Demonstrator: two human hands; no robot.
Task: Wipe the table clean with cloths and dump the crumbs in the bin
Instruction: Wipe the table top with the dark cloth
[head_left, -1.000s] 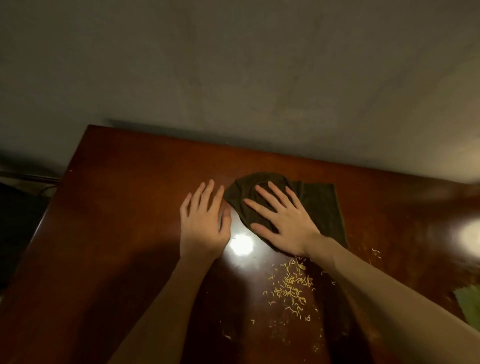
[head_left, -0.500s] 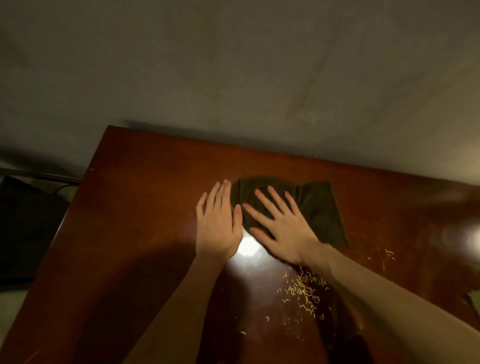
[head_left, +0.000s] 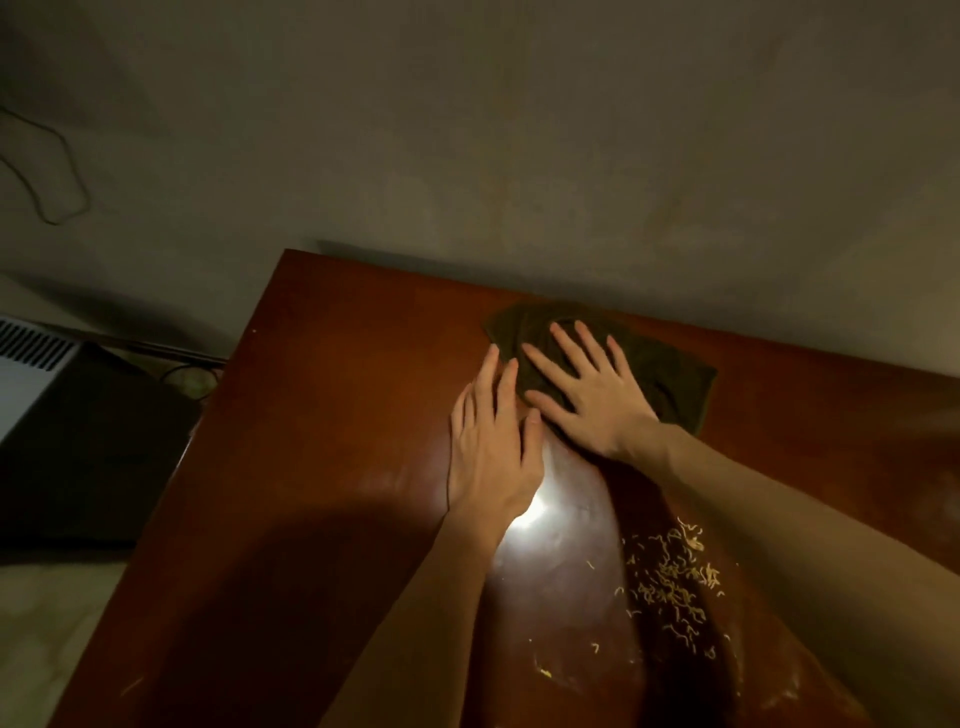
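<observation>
Both hands have slid toward 12 o'clock since a moment ago, and the cloth (head_left: 654, 374) has gone with them, so its far edge now lies right at the back edge of the table (head_left: 337, 415), under the wall (head_left: 519, 130). The crumbs (head_left: 670, 587) have stayed behind, nearer the person.

One cloth, dark olive, lies rumpled on the far part of the table. Its long axis runs from about 10 o'clock to 4 o'clock. The rounded, bunched end points to 10 o'clock and the squarer end to 4 o'clock.

The right hand (head_left: 587, 400) lies palm down on the cloth's 10 o'clock half, fingers straight and spread, pressing rather than clutching. The left hand (head_left: 491, 457) lies flat on bare wood at 8 o'clock of the cloth, fingers straight and close together and holding nothing. Its fingertips reach the cloth's edge, but I cannot tell whether they touch it. Its thumb sits just beside the right thumb.

One loose scatter of crumbs, short pale yellow strands too many to count, lies at 5 o'clock of the hands. The right forearm hides part of it, and a few strays trail toward 7 o'clock. A bright glare (head_left: 530, 514) sits on the polish by the left wrist.

Off the table at 9 o'clock stands one dark box (head_left: 93, 441) with a slatted white panel (head_left: 31, 353). One thin cord (head_left: 52, 171) loops on the wall at 10 o'clock.
</observation>
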